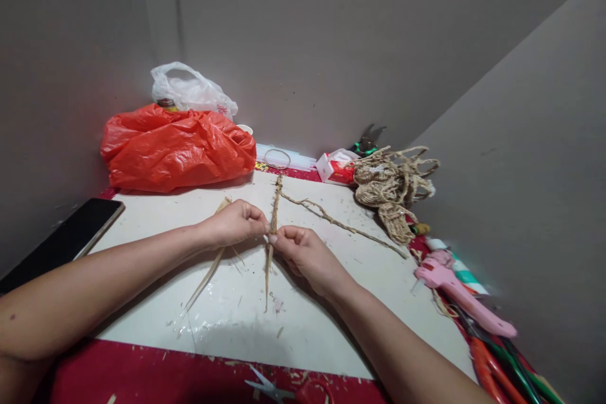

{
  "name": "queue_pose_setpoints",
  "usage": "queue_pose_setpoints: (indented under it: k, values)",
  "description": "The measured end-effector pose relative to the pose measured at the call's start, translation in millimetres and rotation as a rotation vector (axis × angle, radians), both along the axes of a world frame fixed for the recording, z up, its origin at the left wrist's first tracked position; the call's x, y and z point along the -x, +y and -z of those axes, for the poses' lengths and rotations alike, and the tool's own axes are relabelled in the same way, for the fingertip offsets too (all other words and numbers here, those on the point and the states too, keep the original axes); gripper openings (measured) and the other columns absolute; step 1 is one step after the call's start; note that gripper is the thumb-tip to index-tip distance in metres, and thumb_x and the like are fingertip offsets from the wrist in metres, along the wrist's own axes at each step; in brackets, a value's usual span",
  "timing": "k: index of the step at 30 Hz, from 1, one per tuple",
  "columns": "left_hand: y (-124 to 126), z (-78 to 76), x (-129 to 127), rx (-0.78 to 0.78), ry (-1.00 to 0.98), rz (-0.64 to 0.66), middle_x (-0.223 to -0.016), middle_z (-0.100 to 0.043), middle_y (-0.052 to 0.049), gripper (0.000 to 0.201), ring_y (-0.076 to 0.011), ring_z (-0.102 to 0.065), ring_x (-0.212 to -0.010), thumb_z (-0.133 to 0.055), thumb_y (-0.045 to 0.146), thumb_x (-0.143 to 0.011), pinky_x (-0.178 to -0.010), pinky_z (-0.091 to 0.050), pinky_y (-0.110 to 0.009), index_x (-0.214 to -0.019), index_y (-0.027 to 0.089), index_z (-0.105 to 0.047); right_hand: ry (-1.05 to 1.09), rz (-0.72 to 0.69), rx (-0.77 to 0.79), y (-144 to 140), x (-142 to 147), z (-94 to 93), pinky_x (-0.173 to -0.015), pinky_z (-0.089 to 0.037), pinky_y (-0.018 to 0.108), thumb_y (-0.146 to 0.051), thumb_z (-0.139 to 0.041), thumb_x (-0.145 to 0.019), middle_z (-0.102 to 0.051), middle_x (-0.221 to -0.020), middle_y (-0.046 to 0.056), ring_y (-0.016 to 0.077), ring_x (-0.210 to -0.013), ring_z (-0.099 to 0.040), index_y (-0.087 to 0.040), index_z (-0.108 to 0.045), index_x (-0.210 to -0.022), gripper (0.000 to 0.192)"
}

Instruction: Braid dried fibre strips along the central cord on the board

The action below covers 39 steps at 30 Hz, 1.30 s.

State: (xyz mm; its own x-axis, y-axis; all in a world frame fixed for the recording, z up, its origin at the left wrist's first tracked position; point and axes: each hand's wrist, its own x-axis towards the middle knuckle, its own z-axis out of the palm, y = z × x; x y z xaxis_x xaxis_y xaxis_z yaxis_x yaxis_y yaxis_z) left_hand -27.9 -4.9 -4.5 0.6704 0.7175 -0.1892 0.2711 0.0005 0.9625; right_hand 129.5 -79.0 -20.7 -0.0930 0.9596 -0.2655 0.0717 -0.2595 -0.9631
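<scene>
At the frame's centre a braided straw cord [273, 214] runs up the white board [227, 315], pinched shut between the left hand [235, 223] and right hand [303, 251]. Keeping strands taut should tighten the plait. Loose straw [208, 271] lies lower left; a glue gun [454, 287] sits right.

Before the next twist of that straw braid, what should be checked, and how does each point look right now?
1. Left hand pinches the braided cord: ok.
2. Right hand pinches it just below: ok.
3. Loose strands hang free below the grip: ok.
4. Finished length runs untangled toward the cord pile: ok.
5. Glue gun lies apart from the hands: ok.
6. Grip tightness: cannot tell.
</scene>
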Motion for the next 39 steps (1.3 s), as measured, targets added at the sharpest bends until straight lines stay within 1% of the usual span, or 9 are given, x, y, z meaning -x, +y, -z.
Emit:
queue_pose_setpoints:
  k: [6,11,14,18,25,29,32,34,39]
  values:
    - [-3.0,-4.3,-0.5,0.049,-0.003,-0.009,-0.051,-0.047,0.005,0.017,-0.0049,-0.033,-0.046,-0.062,0.029,-0.069,-0.048,-0.024,-0.021,-0.064,0.013,-0.059,0.251,-0.1,0.133,2.0,-6.8,-5.7,-0.034,-0.008,0.019,-0.032,-0.061,-0.075,-0.029,-0.042,-0.011,0.0025,-0.034,-0.015,-0.019,-0.038,-0.06,0.03]
    - [-4.4,-6.8,-0.7,0.055,0.001,-0.055,-0.044,-0.039,0.009,0.013,-0.0042,-0.026,-0.041,-0.064,0.025,-0.068,-0.045,-0.018,-0.022,-0.069,0.015,-0.056,0.326,-0.121,0.193,3.3,-10.8,-6.6,-0.034,-0.006,0.017,-0.031,-0.065,-0.074,-0.027,-0.045,-0.012,0.0017,-0.036,-0.013,-0.019,-0.039,-0.064,0.03]
    - [-3.1,-3.7,-0.4,0.048,0.035,-0.011,-0.046,-0.043,0.006,0.015,-0.0045,-0.029,-0.043,-0.061,0.028,-0.07,-0.047,-0.02,-0.022,-0.068,0.014,-0.06,0.325,-0.14,0.218,3.0,-12.0,-6.8,-0.034,-0.005,0.017,-0.033,-0.065,-0.073,-0.025,-0.045,-0.012,0.0019,-0.037,-0.011,-0.019,-0.038,-0.064,0.032]
    - [-1.1,1.9,-0.4,0.054,0.048,0.036,-0.052,-0.05,0.004,0.019,-0.0053,-0.034,-0.048,-0.062,0.031,-0.069,-0.05,-0.023,-0.022,-0.067,0.012,-0.064,0.11,-0.126,0.13,1.9,-11.9,-7.7,-0.036,-0.008,0.02,-0.036,-0.064,-0.073,-0.028,-0.044,-0.011,0.0034,-0.037,-0.015,-0.019,-0.039,-0.062,0.032]
    - [-5.9,4.2,-5.8,0.058,0.106,-0.057,-0.05,-0.052,0.004,0.01,-0.0064,-0.037,-0.05,-0.062,0.023,-0.064,-0.053,-0.027,-0.022,-0.064,0.014,-0.065,-0.619,-0.095,-0.315,-4.4,-6.0,-5.6,-0.049,-0.024,0.023,-0.023,-0.049,-0.078,-0.038,-0.053,-0.004,0.0088,-0.05,-0.031,-0.018,-0.043,-0.057,0.023]
    - [-10.1,3.5,-7.4,0.029,0.11,-0.069,-0.053,-0.055,0.003,0.009,-0.008,-0.041,-0.052,-0.059,0.021,-0.064,-0.054,-0.03,-0.022,-0.062,0.015,-0.065,-0.851,-0.155,-0.377,-9.5,-10.0,-12.4,-0.052,-0.025,0.025,-0.024,-0.046,-0.082,-0.051,-0.056,0.0,0.0108,-0.052,-0.037,-0.017,-0.052,-0.063,0.021]
    - [-11.4,3.0,-7.3,0.013,0.13,-0.071,-0.051,-0.053,0.004,0.009,-0.008,-0.039,-0.051,-0.059,0.022,-0.064,-0.052,-0.028,-0.023,-0.061,0.015,-0.064,-0.9,-0.183,-0.352,-11.1,-16.6,-21.9,-0.053,-0.027,0.025,-0.026,-0.045,-0.083,-0.054,-0.057,0.001,0.0117,-0.053,-0.04,-0.017,-0.053,-0.062,0.024]
    - [-11.6,2.7,-7.3,0.009,0.129,-0.069,-0.051,-0.053,0.004,0.01,-0.008,-0.039,-0.051,-0.059,0.023,-0.064,-0.052,-0.028,-0.023,-0.061,0.015,-0.064,-0.857,-0.191,-0.331,-11.8,-17.4,-27.0,-0.052,-0.027,0.025,-0.025,-0.044,-0.083,-0.051,-0.056,0.0,0.0116,-0.053,-0.04,-0.017,-0.051,-0.059,0.026]
    - [-11.6,5.9,-7.9,0.021,0.082,-0.071,-0.053,-0.054,0.004,0.01,-0.0078,-0.041,-0.052,-0.058,0.022,-0.064,-0.053,-0.03,-0.022,-0.062,0.014,-0.064,-0.52,-0.149,-0.156,-18.2,2.5,-24.5,-0.048,-0.028,0.023,-0.03,-0.042,-0.084,-0.044,-0.054,-0.003,0.0101,-0.049,-0.036,-0.017,-0.053,-0.064,0.026]
